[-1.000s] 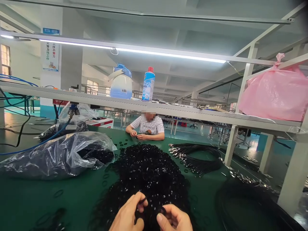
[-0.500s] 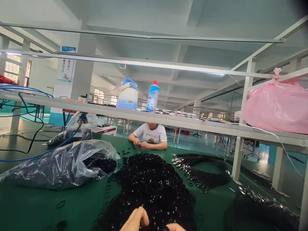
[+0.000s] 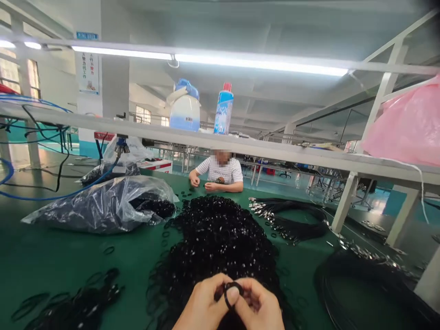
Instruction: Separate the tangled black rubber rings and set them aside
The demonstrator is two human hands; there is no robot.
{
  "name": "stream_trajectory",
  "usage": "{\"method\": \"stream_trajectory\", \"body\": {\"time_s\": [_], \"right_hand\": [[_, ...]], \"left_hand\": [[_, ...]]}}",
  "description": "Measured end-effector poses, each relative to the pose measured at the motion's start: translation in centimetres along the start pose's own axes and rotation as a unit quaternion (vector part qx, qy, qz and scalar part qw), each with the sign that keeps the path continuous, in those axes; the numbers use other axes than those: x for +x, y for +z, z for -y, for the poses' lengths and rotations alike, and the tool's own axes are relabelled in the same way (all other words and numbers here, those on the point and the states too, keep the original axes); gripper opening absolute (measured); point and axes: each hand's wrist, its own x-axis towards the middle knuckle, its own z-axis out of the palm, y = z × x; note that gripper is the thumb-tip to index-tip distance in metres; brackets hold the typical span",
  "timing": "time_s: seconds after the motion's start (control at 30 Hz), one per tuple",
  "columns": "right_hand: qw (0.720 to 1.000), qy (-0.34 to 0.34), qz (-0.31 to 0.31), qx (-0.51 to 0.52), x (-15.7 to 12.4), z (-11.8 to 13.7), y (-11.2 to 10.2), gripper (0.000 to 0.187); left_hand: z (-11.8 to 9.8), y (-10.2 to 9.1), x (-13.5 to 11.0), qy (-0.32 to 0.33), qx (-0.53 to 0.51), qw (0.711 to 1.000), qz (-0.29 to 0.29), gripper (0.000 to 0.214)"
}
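Observation:
My left hand (image 3: 204,302) and my right hand (image 3: 259,305) meet at the lower middle of the view, fingertips closed together. Between them they pinch a small black ring (image 3: 226,298), which loops near the left thumb. Parts of the fingers hide the rest of it. Right behind and under the hands lies a large heap of black rings (image 3: 220,238) with small pale specks. A smaller pile of black rings (image 3: 79,302) is at the lower left of the green table (image 3: 137,261).
A clear plastic bag (image 3: 103,206) of black items lies at left. Coiled black cables with metal ends (image 3: 299,224) lie at right. Across the table sits a person (image 3: 223,174), hands on small items. A shelf (image 3: 275,149) carries a jug (image 3: 185,110) and a spray can (image 3: 224,110).
Both hands have come up further into view, now together around a black ring. The view has tilted down, bringing the smaller ring pile at lower left into sight. The other person's hands have moved apart.

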Motion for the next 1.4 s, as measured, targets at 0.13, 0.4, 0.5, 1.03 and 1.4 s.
{"method": "stream_trajectory", "body": {"time_s": [0.13,0.4,0.5,1.03,1.4], "right_hand": [[0.998,0.022,0.058,0.030,-0.4,2.3,-0.7,0.033],[0.995,0.063,0.061,0.055,-0.1,2.9,-1.9,0.034],[0.992,0.085,0.030,0.083,-0.2,3.0,-1.9,0.032],[0.986,0.117,0.005,0.117,-0.6,4.0,-2.3,0.031],[0.989,0.102,-0.003,0.106,-0.8,3.8,-1.4,0.028]], "left_hand": [[0.0,0.1,0.3,-0.042,-0.094,0.995,-0.007,0.028],[0.0,-0.2,0.6,-0.095,-0.140,0.986,0.000,0.030],[0.0,-0.2,0.6,-0.075,-0.133,0.988,-0.002,0.025],[-1.8,-1.3,0.2,-0.117,-0.109,0.987,0.012,0.022],[-1.8,0.2,-0.5,-0.060,-0.013,0.998,0.027,0.017]]}}
